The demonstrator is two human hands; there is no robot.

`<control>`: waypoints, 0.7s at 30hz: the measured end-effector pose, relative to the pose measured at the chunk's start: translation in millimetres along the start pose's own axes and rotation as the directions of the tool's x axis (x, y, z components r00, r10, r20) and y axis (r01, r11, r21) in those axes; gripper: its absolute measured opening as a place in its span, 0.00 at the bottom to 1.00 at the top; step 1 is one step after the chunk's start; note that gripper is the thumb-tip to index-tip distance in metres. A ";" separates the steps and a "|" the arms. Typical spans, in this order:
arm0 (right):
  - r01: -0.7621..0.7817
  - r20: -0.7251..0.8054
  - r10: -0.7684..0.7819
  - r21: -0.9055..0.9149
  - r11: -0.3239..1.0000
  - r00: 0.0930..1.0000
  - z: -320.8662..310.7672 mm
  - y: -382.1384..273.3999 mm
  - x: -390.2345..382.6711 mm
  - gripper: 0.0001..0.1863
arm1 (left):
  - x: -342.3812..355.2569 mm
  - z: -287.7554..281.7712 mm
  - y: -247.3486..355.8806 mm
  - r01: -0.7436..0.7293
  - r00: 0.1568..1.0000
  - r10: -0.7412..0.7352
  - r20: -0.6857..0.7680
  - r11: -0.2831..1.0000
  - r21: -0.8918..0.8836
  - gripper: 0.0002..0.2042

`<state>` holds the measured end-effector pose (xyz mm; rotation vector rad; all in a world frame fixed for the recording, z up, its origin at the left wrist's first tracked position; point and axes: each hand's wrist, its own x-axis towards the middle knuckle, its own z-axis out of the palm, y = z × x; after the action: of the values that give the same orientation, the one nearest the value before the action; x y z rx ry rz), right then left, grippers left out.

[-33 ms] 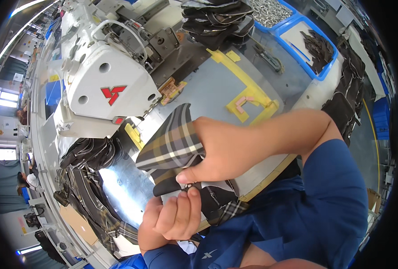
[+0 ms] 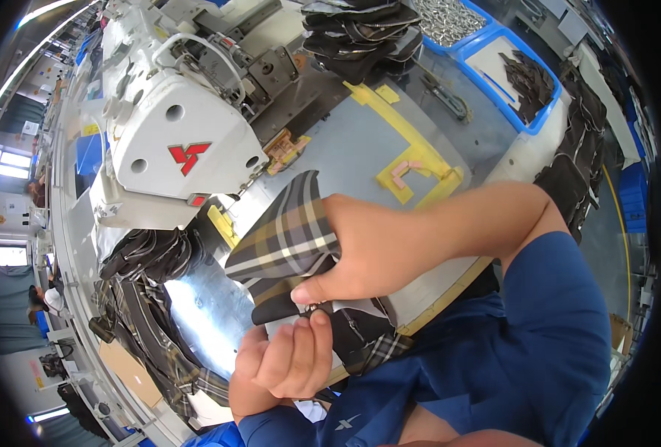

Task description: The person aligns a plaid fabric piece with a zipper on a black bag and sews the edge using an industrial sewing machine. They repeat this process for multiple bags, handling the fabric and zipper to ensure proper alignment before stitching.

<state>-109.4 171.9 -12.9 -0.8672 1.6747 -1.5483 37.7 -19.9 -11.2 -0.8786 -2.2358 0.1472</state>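
Note:
My right hand (image 2: 371, 249) is closed over a grey, brown and black plaid fabric piece (image 2: 282, 231), which folds up in front of its fingers. Its thumb presses down at a small shiny metal piece (image 2: 312, 307) on the dark edge of the work. From below, my left hand (image 2: 289, 361) pinches that metal piece between thumb and curled fingers; its exact kind is too small to tell. Black cloth with a zipper (image 2: 356, 328) hangs beside the left fingertips, near the table's front edge. The right fingers are mostly hidden behind the plaid.
A white sewing machine head (image 2: 178, 149) stands at left. Yellow tape (image 2: 405, 134) marks the plate ahead. Stacked black zippered pieces (image 2: 356, 33) lie behind, dark pieces (image 2: 152, 253) at left. A blue tray (image 2: 543, 119) holds dark strips, beside shiny metal links (image 2: 450, 22).
Both hands shift very slightly around the metal piece, and the plaid fabric moves a touch with them. Nothing is let go.

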 end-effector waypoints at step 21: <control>0.529 0.064 -0.673 -0.674 0.515 0.737 -0.1 -5.9 -15.9 0.09 | -1.5 0.2 -9.7 0.130 0.967 -0.197 -0.160 0.927 -0.353 0.08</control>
<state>-100.7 184.9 -6.4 -1.9080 2.2870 -1.4855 33.0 -28.3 -8.9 -0.8364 -2.1707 -0.3996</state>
